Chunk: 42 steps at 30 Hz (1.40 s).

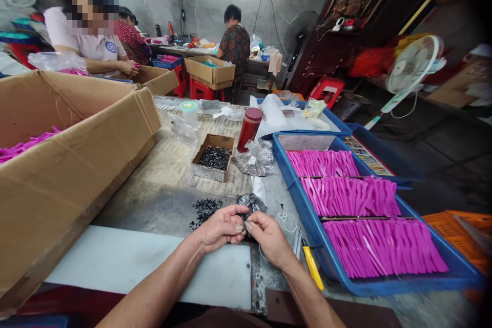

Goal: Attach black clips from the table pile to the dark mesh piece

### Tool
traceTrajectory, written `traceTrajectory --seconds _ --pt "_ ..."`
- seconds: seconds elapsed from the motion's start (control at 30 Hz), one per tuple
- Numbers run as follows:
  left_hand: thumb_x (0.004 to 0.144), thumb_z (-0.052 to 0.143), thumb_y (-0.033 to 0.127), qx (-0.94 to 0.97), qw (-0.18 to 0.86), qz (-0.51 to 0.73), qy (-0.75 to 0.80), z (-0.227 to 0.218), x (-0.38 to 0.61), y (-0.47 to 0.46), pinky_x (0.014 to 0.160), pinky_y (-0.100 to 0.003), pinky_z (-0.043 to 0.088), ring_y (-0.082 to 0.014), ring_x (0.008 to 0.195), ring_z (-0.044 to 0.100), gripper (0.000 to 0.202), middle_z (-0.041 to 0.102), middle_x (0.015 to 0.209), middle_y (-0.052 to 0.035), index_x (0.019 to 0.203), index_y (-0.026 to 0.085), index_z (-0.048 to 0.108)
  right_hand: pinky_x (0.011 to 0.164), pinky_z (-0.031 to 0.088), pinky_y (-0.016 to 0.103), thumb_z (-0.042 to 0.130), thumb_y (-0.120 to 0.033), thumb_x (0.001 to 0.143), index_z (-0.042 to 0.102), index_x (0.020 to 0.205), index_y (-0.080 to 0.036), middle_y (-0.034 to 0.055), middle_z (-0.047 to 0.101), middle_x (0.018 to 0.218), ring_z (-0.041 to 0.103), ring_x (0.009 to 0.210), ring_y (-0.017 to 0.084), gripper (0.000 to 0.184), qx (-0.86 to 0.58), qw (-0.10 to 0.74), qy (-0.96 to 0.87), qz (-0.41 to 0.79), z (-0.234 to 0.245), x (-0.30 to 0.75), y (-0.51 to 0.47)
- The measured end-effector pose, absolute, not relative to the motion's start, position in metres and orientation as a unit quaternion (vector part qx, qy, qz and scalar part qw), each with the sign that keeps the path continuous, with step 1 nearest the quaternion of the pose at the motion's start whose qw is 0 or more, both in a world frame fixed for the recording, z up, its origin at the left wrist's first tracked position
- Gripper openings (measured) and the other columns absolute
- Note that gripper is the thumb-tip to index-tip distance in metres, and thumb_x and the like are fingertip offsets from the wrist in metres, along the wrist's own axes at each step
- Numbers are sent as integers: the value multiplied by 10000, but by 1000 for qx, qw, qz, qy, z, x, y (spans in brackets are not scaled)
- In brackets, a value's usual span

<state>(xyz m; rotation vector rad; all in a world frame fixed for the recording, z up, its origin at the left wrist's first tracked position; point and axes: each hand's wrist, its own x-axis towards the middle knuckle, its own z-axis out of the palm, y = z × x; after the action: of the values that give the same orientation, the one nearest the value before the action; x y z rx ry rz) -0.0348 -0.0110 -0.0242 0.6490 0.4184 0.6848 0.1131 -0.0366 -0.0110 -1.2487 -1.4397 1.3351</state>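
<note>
My left hand (222,227) and my right hand (266,236) meet fingertip to fingertip over the table's near edge, both pinched on a small dark part (243,226) too tiny to name. Just beyond them lie a scatter of small black parts (205,210) and a crumpled plastic bag (251,201). A small cardboard box of black parts (213,157) stands farther back. To the right, a blue tray (307,212) holds three rows of magenta plastic pieces (351,196).
A large cardboard box (69,164) with magenta pieces fills the left. A red cylinder (249,129), a bag of parts (257,160) and a yellow-handled tool (312,266) lie nearby. Other people work at tables behind. A fan (411,65) stands right.
</note>
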Motion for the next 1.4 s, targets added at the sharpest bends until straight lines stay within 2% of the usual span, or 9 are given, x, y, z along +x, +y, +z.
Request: traceTrajectory --seconds 0.33,0.63,0.77,0.9,1.0,1.07,1.17,1.4 --pt "592 646 115 305 869 330 205 -24 -35 -12 421 -177 285 -67 446 462 424 455 519 49 977 134 471 488 317 214 487 -328 707 445 593 -174 -44 416 523 386 507 97 196 -491 415 -554 529 -15 112 -37" --pt "582 655 118 290 868 331 229 -24 -35 -12 415 -168 286 -73 468 486 403 471 543 43 945 147 484 438 264 193 473 -366 717 475 632 -158 -61 357 506 303 460 74 225 -487 449 -511 548 -14 110 -36" --pt "583 657 130 305 846 347 268 -9 -41 -9 409 -154 286 -63 462 480 380 467 536 48 920 147 483 429 258 188 480 -371 711 490 628 -157 -54 361 519 304 467 76 229 -508 453 -499 537 -12 116 -38" --pt "600 635 169 376 756 411 343 19 -57 15 416 -154 310 -61 461 475 373 474 529 52 930 149 463 432 273 189 510 -386 672 519 607 -153 -40 382 527 329 485 87 242 -534 463 -486 514 -13 125 -42" --pt "572 619 189 466 627 458 424 38 -70 50 400 -159 314 -56 419 447 390 487 511 55 922 130 459 422 277 190 521 -402 648 529 605 -159 -43 374 511 333 474 92 247 -545 463 -470 517 -16 129 -46" --pt "557 586 185 529 502 458 508 44 -76 77 390 -168 318 -54 381 423 364 485 479 58 892 103 473 417 272 190 520 -411 643 525 600 -162 -48 357 503 322 463 90 253 -546 463 -467 520 -18 129 -47" --pt "547 545 136 548 431 462 548 44 -79 109 381 -174 308 -55 344 386 342 457 424 75 881 80 495 412 264 191 512 -415 649 524 609 -160 -48 356 508 311 457 87 258 -541 466 -469 520 -19 129 -48" --pt "568 510 104 614 311 444 574 37 -74 102 590 -211 391 -111 576 513 315 555 593 32 877 141 558 423 275 194 529 -410 630 529 593 -161 -52 359 493 320 455 89 252 -548 472 -459 516 -18 134 -51"
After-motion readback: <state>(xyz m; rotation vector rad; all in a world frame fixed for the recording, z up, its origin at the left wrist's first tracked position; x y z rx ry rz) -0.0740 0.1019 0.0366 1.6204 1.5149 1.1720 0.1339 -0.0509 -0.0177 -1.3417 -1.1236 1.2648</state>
